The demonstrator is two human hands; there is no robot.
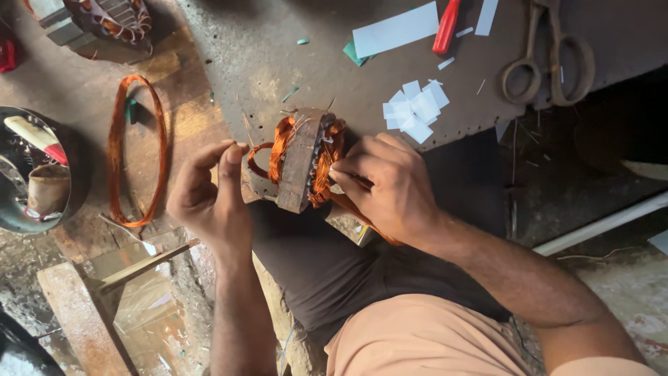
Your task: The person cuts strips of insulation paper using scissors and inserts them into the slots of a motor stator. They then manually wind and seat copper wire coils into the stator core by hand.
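Knee [417, 334] in peach cloth nearest cam, dark cloth over the lap. Motor core [300, 161] w/ copper windings sits above it, at edge of the grey bench [278, 63]. Right hand [386, 186] clenched on a thin tool, tip in the windings. Left hand [209, 198] pinches a copper wire loop at the core's left side. Loose copper coil [137, 150] lies left, scissors [553, 52] top right.
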